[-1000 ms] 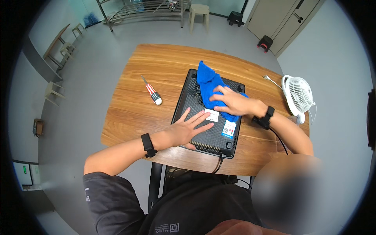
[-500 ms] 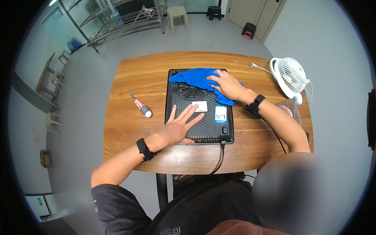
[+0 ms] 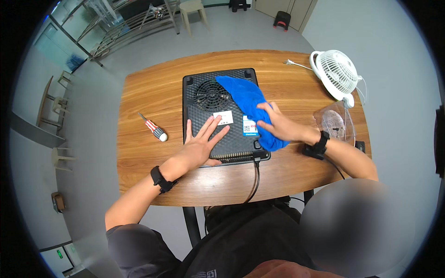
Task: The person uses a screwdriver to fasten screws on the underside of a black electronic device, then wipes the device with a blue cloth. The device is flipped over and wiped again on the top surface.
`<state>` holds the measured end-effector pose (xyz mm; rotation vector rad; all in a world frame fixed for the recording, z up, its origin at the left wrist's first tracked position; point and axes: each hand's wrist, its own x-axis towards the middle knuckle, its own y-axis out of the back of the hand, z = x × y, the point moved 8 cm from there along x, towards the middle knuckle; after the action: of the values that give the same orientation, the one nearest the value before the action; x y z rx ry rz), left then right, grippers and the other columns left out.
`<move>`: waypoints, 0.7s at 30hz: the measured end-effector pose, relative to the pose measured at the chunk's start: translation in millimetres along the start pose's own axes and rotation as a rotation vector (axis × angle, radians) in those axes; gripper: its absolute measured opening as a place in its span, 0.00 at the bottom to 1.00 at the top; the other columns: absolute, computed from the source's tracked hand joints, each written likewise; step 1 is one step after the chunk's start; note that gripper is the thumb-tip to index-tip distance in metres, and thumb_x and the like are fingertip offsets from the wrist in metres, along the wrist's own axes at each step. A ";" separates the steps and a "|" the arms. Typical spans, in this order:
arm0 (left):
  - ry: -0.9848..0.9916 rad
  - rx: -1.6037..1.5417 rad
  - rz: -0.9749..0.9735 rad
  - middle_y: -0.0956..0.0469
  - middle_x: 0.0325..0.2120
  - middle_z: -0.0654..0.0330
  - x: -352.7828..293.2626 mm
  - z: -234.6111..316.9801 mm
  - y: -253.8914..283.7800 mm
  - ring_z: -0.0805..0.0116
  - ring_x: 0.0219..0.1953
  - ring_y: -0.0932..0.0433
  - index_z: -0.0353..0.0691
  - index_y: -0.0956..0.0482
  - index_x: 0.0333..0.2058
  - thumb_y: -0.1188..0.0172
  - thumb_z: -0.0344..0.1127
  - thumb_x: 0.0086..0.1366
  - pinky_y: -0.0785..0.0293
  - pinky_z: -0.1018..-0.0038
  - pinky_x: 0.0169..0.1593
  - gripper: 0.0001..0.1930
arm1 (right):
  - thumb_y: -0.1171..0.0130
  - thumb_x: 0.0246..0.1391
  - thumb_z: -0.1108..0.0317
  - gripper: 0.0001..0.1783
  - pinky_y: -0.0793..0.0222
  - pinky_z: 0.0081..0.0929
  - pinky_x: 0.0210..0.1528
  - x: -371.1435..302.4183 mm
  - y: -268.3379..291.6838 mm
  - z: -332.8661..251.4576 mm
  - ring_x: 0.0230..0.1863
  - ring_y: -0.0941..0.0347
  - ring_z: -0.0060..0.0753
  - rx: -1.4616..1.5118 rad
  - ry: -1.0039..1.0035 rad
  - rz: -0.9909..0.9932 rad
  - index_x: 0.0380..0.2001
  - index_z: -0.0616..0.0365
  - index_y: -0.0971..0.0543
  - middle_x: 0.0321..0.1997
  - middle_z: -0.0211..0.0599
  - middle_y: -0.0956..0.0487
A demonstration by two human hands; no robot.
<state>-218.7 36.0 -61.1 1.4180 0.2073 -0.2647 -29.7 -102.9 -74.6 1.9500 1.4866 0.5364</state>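
A black induction cooker (image 3: 199,121) lies on the table with its underside up, showing a round fan grille (image 3: 212,95), two stickers and a slotted near edge. My left hand (image 3: 197,150) rests flat with fingers spread on its near left part, fingertips by the white sticker (image 3: 224,117). A bunched blue cloth (image 3: 245,96) lies across the cooker's right side, partly over the blue-and-white sticker (image 3: 249,126) and past the right edge. My right hand (image 3: 281,124) presses on the cloth, fingers bent into it. A black power cord (image 3: 257,178) runs from the cooker's near edge.
On the wooden table (image 3: 157,95), a screwdriver (image 3: 154,128) with a flag-patterned handle lies left of the cooker. A white fan (image 3: 337,73) lies at the far right, its plug (image 3: 289,62) beside it. Nearer is a clear plastic bag (image 3: 334,121). Stools and a metal rack stand beyond.
My right hand has drawn the blue cloth nearer me along the cooker's right side, uncovering its far left corner and the fan grille. My left hand stays flat on the cooker. The view has shifted slightly.
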 end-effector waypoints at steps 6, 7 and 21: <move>-0.053 0.020 0.001 0.68 0.77 0.52 -3.0 -1.5 -0.8 0.48 0.78 0.66 0.56 0.58 0.76 0.28 0.64 0.51 0.65 0.26 0.70 0.62 | 0.45 0.69 0.63 0.25 0.35 0.47 0.62 -20.9 -8.6 -17.6 0.59 0.33 0.62 -0.032 -0.064 -0.104 0.63 0.53 0.39 0.58 0.55 0.37; -0.055 0.024 -0.015 0.68 0.77 0.52 -3.0 -0.6 1.2 0.48 0.78 0.66 0.56 0.58 0.76 0.28 0.64 0.50 0.65 0.26 0.70 0.62 | 0.45 0.69 0.63 0.24 0.34 0.47 0.61 -16.6 -4.3 -19.9 0.59 0.33 0.62 -0.069 -0.027 -0.077 0.63 0.53 0.38 0.58 0.55 0.37; -0.083 0.048 0.118 0.64 0.77 0.50 -6.7 3.9 5.4 0.45 0.78 0.62 0.53 0.53 0.75 0.35 0.67 0.57 0.62 0.24 0.68 0.55 | 0.43 0.66 0.55 0.22 0.29 0.53 0.56 97.0 25.6 -12.0 0.56 0.32 0.64 -0.399 0.016 0.159 0.58 0.53 0.29 0.55 0.59 0.34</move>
<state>-223.5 33.2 -53.5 1.4582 0.0491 -0.2325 8.1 -11.6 -53.0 1.7539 1.1336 0.8490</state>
